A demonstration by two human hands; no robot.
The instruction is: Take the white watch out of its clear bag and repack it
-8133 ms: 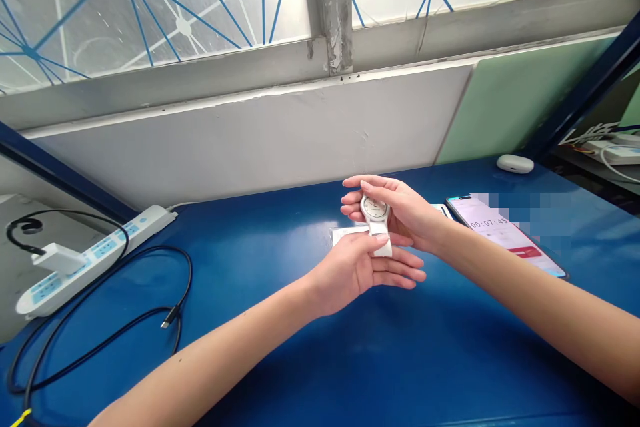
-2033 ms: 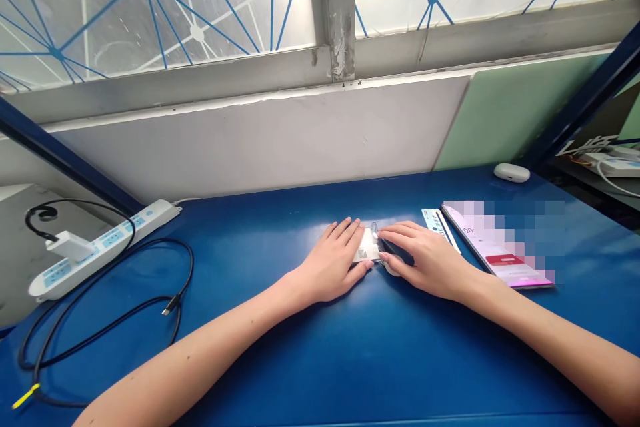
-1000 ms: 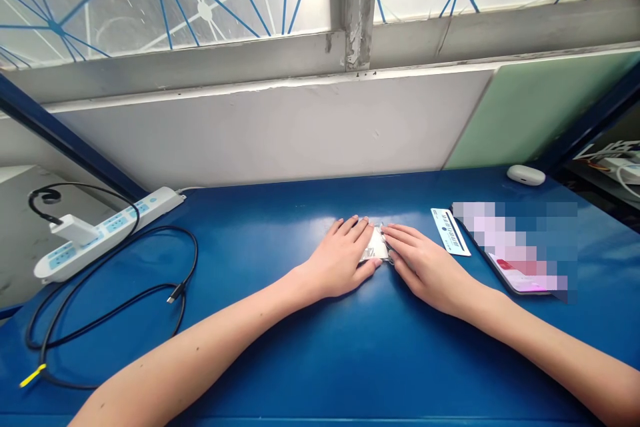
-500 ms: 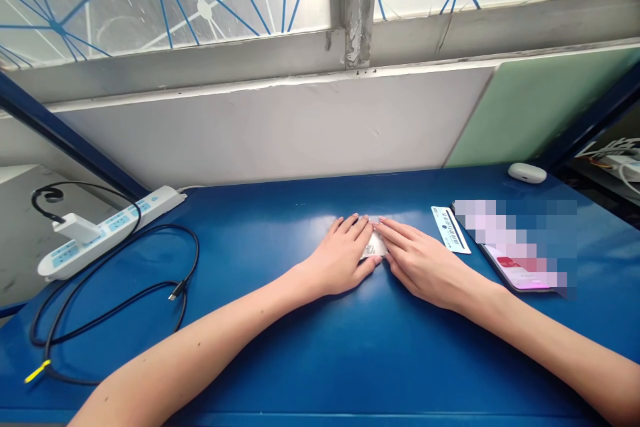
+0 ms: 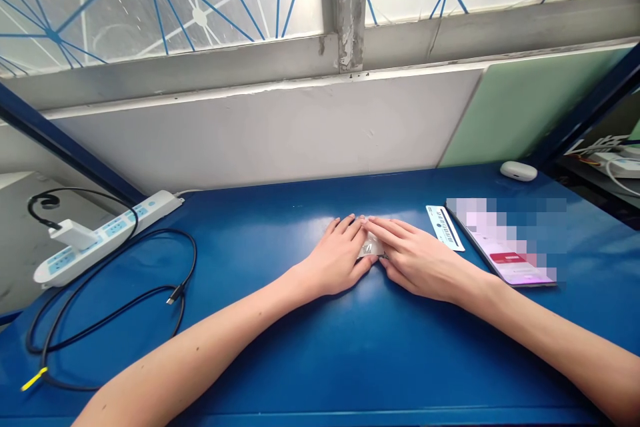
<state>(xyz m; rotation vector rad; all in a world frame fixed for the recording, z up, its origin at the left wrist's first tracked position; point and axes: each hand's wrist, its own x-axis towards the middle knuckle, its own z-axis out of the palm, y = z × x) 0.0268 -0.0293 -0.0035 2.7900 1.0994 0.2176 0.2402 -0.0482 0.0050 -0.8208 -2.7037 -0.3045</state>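
My left hand [image 5: 340,257] and my right hand [image 5: 420,260] lie flat, palms down, on the blue table [image 5: 300,360] with their fingertips meeting. Between them shows a sliver of a small white and clear packet [image 5: 371,249]. Both hands press on it and cover most of it. What is inside the packet is hidden. Neither hand curls its fingers around anything.
A light blue card [image 5: 445,227] and a lit phone [image 5: 510,260] lie just right of my right hand. A white earbud case [image 5: 519,171] sits at the back right. At the left are a white power strip [image 5: 110,233] with a charger [image 5: 73,235] and a looping black cable [image 5: 115,317].
Eight seconds ago both hands held a white watch above the table; now they lie flat on the packet. In the last second my right fingers slid slightly left over it.
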